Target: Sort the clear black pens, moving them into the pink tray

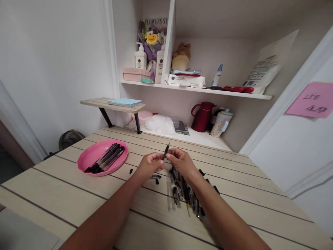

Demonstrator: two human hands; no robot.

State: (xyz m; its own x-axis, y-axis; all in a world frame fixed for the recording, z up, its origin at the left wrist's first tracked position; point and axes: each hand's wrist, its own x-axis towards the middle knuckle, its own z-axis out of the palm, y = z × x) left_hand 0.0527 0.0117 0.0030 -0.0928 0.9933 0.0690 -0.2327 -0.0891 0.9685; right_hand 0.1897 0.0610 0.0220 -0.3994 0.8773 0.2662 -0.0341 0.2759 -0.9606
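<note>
Between my two hands a black pen (165,150) stands tilted, its thin tip pointing up and away from me. My left hand (149,166) pinches its lower end from the left. On the other side, the thumb and fingers of my right hand (181,160) close on it too. Beneath my right hand and forearm lies a heap of pen parts (191,196), partly hidden, with clear pen barrels (170,198) along its left side. A small black cap (131,171) and another black piece (157,181) lie near my left wrist. Several assembled-looking pens (109,158) rest in a pink dish (87,156).
The slatted tabletop (247,208) meets a white shelf unit (223,92) at the back. A small raised stand (97,102) carries blue paper (125,102). Behind are a white plastic bag (160,125), a red jug (202,117) and a speckled tumbler (220,124).
</note>
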